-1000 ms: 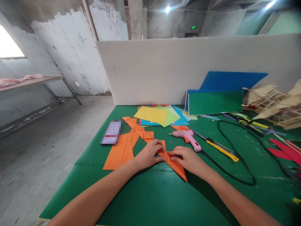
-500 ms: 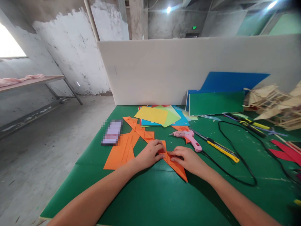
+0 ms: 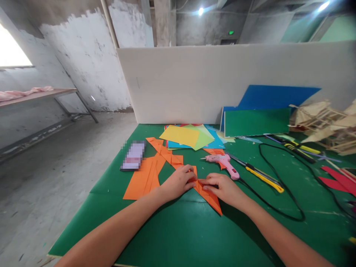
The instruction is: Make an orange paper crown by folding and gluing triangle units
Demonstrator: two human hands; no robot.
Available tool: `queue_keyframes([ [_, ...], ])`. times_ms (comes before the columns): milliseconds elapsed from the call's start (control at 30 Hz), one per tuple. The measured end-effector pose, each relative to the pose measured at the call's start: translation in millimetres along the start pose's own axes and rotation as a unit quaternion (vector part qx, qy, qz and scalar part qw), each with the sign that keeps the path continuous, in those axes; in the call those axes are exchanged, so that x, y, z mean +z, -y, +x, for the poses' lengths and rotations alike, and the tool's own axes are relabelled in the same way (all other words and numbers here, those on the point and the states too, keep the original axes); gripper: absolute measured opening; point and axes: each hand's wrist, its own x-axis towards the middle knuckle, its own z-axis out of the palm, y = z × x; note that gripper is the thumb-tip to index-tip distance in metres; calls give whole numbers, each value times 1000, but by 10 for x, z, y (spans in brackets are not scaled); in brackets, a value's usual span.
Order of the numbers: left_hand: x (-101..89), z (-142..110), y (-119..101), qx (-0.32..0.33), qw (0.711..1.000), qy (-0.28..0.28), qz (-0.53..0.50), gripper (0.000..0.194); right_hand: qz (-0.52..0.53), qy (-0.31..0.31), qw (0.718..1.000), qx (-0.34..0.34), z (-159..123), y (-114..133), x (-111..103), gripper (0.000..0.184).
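Both hands are at one folded piece of orange paper (image 3: 210, 202), which lies on the green table top (image 3: 167, 237), in the middle and in front of the person. The left hand (image 3: 178, 183) has its fingers curled, and their tips touch the upper part of this paper. The right hand (image 3: 222, 187) comes from the other side, and its thumb and forefinger also touch the paper, near its middle. The two hands are close to each other but apart. I cannot tell whether the fingers of each hand pinch the paper or only press on it

To the left of the left hand there is a creased orange sheet (image 3: 139, 181), and beyond it some folded orange strips (image 3: 164, 152). A phone (image 3: 132, 159), blurred into squares, lies beside the sheet. Near the right hand, a little farther away, rests a pink glue gun (image 3: 224, 162), and to its right is a yellow-handled cutter (image 3: 264, 179). Behind, a yellow sheet (image 3: 179, 135) lies on top of other coloured papers (image 3: 205, 139), before a tall white panel (image 3: 178, 85)
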Motion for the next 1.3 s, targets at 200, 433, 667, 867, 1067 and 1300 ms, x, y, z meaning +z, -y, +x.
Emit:
queue_keyframes([
  [200, -28, 17, -26, 18, 1000, 11, 8, 10, -10, 5, 1000, -5, 0, 20, -17, 24],
  [433, -16, 9, -6, 45, 997, 28, 54, 17, -25, 6, 1000, -13, -4, 6, -3, 26],
  [667, -24, 12, -36, 46, 995, 32, 78, 18, -34, 7, 999, -18, -6, 40, -22, 25],
  [867, -10, 20, -28, 58, 992, 39, 109, 19, -44, 14, 999, -21, -9, 49, -29, 25],
  [1067, -3, 27, -33, 71, 986, 45, 143, 18, -61, 7, 998, -12, -19, 62, -5, 25],
  [1300, 41, -1, -61, 95, 972, 37, 212, 19, -114, 20, 993, -19, -21, 111, 3, 28],
])
